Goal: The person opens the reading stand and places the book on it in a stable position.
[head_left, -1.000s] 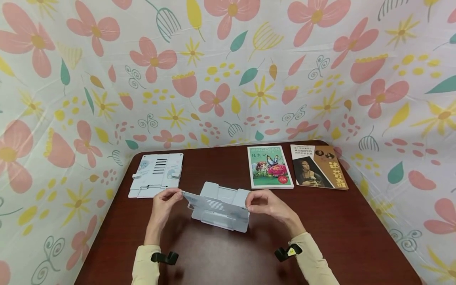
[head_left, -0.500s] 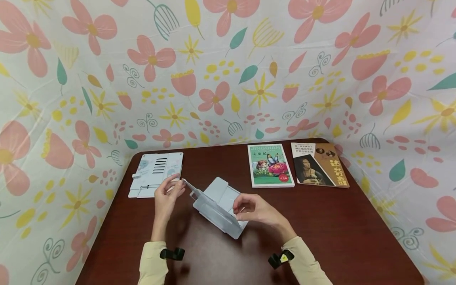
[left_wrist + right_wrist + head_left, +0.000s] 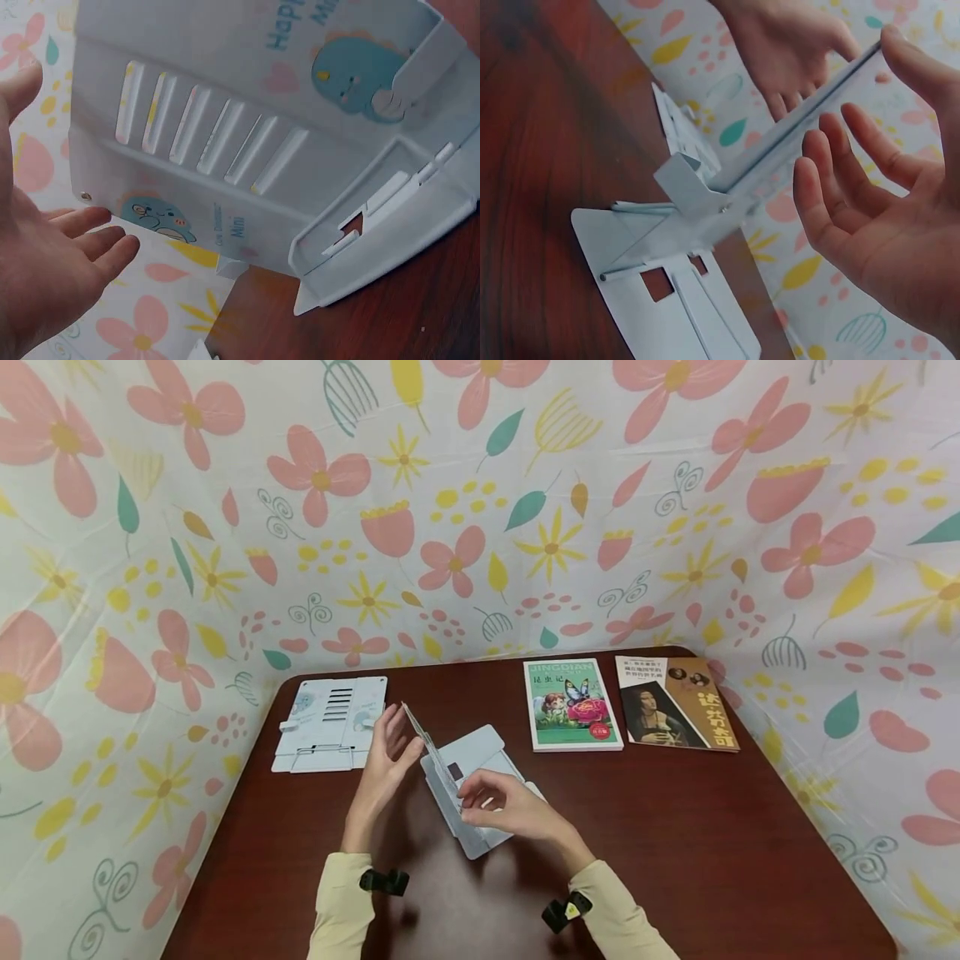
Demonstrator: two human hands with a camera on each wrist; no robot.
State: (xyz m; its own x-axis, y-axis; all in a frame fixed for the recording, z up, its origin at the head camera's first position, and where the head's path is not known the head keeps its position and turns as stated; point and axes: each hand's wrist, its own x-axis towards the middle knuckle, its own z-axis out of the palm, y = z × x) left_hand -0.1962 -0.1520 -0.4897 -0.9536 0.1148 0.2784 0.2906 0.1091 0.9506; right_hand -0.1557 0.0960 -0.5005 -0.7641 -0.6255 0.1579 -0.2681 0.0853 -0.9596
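A pale blue-white book stand (image 3: 480, 747) rests on the table, its slotted back panel (image 3: 217, 45) raised from the base. Blue dinosaurs and lettering decorate the panel in the left wrist view. My left hand (image 3: 386, 764) is at the panel's far edge, fingers extended, with fingertips against that edge (image 3: 60, 277). On the opposite edge, my right hand (image 3: 517, 810) has its thumb tip at the panel's corner. Its other fingers are loosely bent and spread apart beside the panel in the right wrist view (image 3: 885, 217). Part of the base is hidden behind the panel and right hand.
A second, flat-folded book stand (image 3: 322, 722) lies at the back left of the dark wooden table (image 3: 637, 860). A green-covered book (image 3: 573, 706) and a brown-and-white book (image 3: 675, 703) lie at the back right. Floral cloth (image 3: 480, 527) hangs behind.
The book stand has turned, so its panel now appears nearly edge-on in the head view. My left hand has shifted right and forward, while my right hand has moved left.
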